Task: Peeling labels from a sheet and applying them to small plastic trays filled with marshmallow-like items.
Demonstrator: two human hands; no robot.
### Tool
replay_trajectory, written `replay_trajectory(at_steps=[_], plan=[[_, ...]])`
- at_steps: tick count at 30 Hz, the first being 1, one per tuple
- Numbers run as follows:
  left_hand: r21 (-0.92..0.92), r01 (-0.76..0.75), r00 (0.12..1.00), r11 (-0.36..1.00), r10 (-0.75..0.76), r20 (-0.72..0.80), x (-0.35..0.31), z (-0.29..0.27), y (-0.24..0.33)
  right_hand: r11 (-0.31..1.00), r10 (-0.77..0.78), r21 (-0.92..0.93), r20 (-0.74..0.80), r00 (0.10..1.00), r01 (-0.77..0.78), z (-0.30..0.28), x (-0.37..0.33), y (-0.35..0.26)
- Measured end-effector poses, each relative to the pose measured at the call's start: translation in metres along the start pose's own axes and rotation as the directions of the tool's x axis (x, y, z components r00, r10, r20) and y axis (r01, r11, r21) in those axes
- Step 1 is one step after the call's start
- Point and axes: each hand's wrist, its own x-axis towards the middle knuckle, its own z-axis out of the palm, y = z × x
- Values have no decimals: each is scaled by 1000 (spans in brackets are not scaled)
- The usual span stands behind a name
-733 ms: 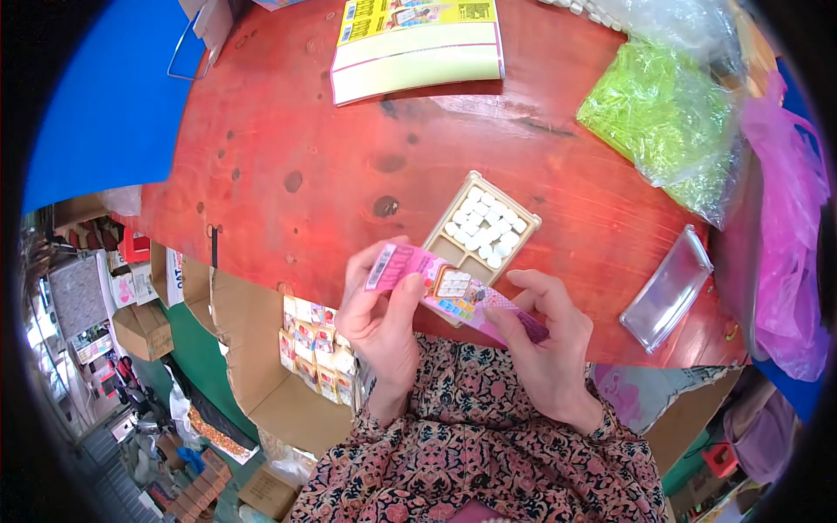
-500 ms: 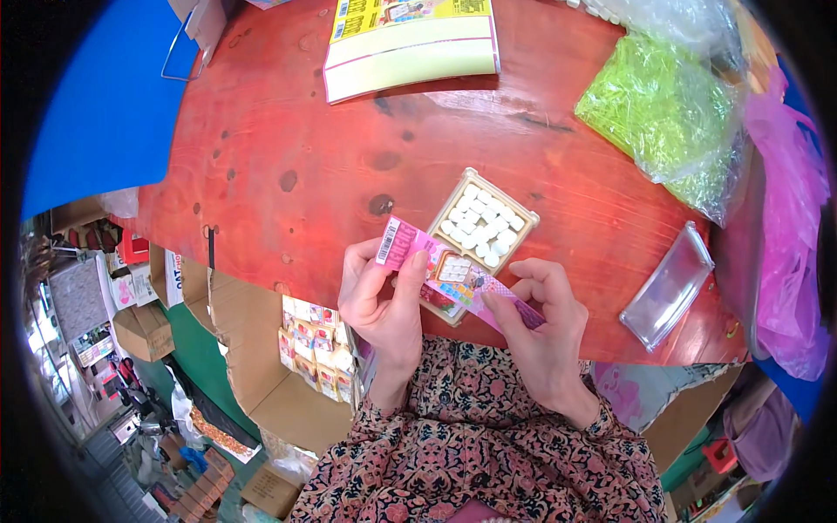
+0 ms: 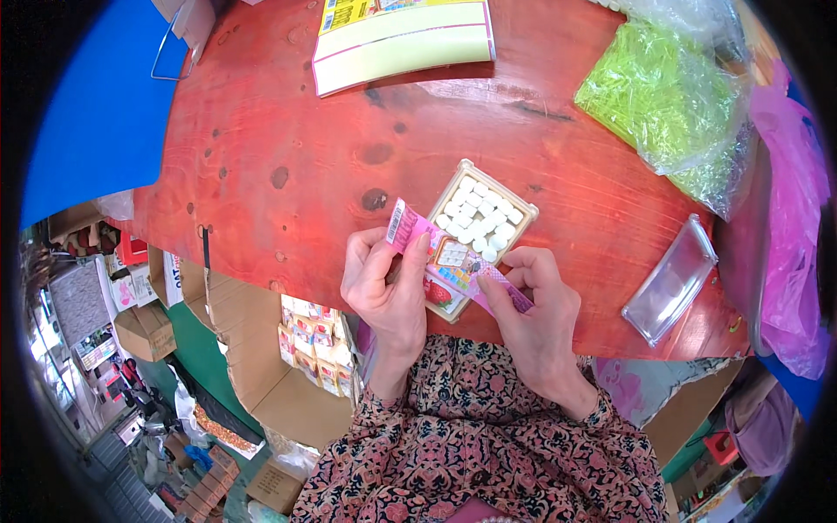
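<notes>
A pink printed card strip is stretched between my hands, its ends bent up. My left hand pinches the end with the barcode, thumb on top. At the strip's other end, my right hand grips with thumb and fingers. Just beneath the strip lies a small pale-framed tray, full of loose white tile-like pieces. The strip covers the tray's middle. At the near end of the tray a strawberry picture shows under the strip.
On the red wooden table a clear plastic lid or case lies at right. Beyond it sit a bag of lime-green strips and a pink plastic bag. Yellow printed sheets lie at the far side. A cardboard box holds small packs.
My hands have come slightly closer together, and the strip bends more at its ends. More of the strawberry picture shows below it. The whole view has shifted a little.
</notes>
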Motion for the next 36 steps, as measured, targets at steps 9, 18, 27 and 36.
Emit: replay_trajectory(at_steps=[9,18,27,36], plan=[[49,21,1000,999,-21,16,0,-1,2,992,67,-106,22,998,-64,-3,4,-5],[277,140,989,951,-123,-77,-28,-31,3,979,90,-198,162,983,-57,6,-2,-8],[-407,539,741,738,-645,-187,-77,-60,-18,956,-53,-253,347,936,148,24,-12,-6],[-794,572,661,206,-689,298,-87,-78,-39,967,-22,-229,348,937,108,28,-13,-11]])
